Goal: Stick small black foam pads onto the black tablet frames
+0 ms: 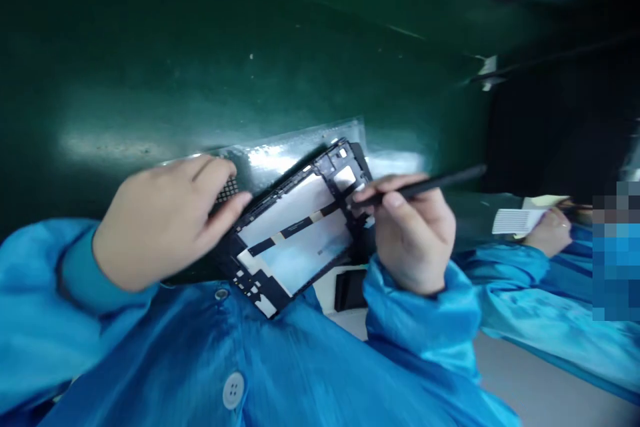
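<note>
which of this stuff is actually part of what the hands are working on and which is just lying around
In use: left hand, gripping the black frame; right hand, holding the thin black tool against the frame.
Lying about: clear plastic sheet behind the frame; small black block near the right wrist; white ribbed piece by a co-worker's hand.

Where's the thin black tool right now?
The thin black tool is right of centre in the head view, gripped by the right hand, tip at the upper corner of the dark frame the left hand holds.
</note>
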The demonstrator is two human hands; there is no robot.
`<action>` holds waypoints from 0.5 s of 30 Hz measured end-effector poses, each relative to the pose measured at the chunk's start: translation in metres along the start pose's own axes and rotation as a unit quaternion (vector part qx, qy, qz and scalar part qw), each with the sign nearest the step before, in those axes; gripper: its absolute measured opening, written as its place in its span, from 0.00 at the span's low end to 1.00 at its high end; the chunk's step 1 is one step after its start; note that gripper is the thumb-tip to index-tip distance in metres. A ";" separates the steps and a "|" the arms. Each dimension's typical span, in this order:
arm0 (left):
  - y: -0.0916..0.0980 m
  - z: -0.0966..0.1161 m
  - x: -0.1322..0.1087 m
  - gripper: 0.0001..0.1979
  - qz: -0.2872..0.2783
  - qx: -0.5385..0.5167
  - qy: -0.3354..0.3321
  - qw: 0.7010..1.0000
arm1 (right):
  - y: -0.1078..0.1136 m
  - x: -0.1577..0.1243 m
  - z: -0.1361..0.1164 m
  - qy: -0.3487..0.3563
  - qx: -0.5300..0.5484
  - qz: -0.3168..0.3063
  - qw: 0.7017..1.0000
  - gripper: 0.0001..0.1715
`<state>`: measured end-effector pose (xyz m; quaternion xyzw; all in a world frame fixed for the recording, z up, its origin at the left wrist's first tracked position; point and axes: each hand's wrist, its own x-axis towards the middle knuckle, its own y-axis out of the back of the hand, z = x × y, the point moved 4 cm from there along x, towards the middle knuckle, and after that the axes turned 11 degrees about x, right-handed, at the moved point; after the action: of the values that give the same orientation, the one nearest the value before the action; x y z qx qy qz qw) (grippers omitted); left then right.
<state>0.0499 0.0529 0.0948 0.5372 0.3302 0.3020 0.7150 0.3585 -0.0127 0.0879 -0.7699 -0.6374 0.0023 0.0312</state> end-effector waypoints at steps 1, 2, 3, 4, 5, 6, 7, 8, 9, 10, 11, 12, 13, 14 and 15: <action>0.001 0.014 -0.006 0.30 0.006 0.016 -0.008 1.000 | 0.016 -0.019 0.000 0.001 -0.017 0.041 0.999 0.04; 0.000 0.027 -0.011 0.32 0.006 0.030 -0.020 0.999 | 0.029 -0.036 0.000 0.000 -0.035 0.069 0.997 0.04; -0.001 0.039 -0.015 0.34 0.001 0.043 -0.034 0.999 | 0.038 -0.050 0.001 0.002 -0.051 0.086 0.995 0.04; -0.004 0.049 -0.019 0.36 -0.008 0.053 -0.046 0.998 | 0.043 -0.061 0.002 0.008 -0.066 0.093 0.993 0.05; -0.007 0.056 -0.021 0.38 -0.019 0.059 -0.055 0.997 | 0.047 -0.068 0.003 0.013 -0.080 0.093 0.992 0.05; -0.010 0.060 -0.023 0.38 -0.027 0.061 -0.059 0.996 | 0.048 -0.071 0.004 0.020 -0.093 0.089 0.991 0.05; -0.012 0.062 -0.023 0.38 -0.031 0.059 -0.060 0.996 | 0.049 -0.072 0.005 0.027 -0.106 0.081 0.991 0.05; -0.014 0.062 -0.023 0.38 -0.031 0.056 -0.057 0.996 | 0.048 -0.071 0.006 0.032 -0.114 0.071 0.990 0.05; -0.015 0.061 -0.022 0.37 -0.028 0.051 -0.052 0.997 | 0.048 -0.069 0.008 0.035 -0.117 0.060 0.991 0.05; -0.015 0.059 -0.022 0.37 -0.025 0.046 -0.046 0.998 | 0.048 -0.068 0.009 0.037 -0.115 0.048 0.991 0.05; -0.015 0.057 -0.021 0.37 -0.026 0.041 -0.041 0.998 | 0.047 -0.066 0.010 0.039 -0.111 0.039 0.992 0.05; -0.016 0.055 -0.020 0.38 -0.030 0.036 -0.038 0.998 | 0.047 -0.065 0.010 0.040 -0.107 0.033 0.993 0.06; -0.016 0.054 -0.020 0.38 -0.036 0.030 -0.037 0.998 | 0.047 -0.065 0.011 0.039 -0.103 0.031 0.993 0.06; -0.016 0.053 -0.019 0.38 -0.042 0.022 -0.037 0.998 | 0.047 -0.065 0.012 0.040 -0.102 0.031 0.994 0.06; -0.016 0.052 -0.019 0.38 -0.048 0.016 -0.037 0.998 | 0.047 -0.066 0.012 0.041 -0.102 0.031 0.993 0.06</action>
<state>0.0808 0.0044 0.0927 0.5433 0.3337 0.2417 0.7315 0.3919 -0.0853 0.0713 -0.7881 -0.6081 -0.0931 -0.0215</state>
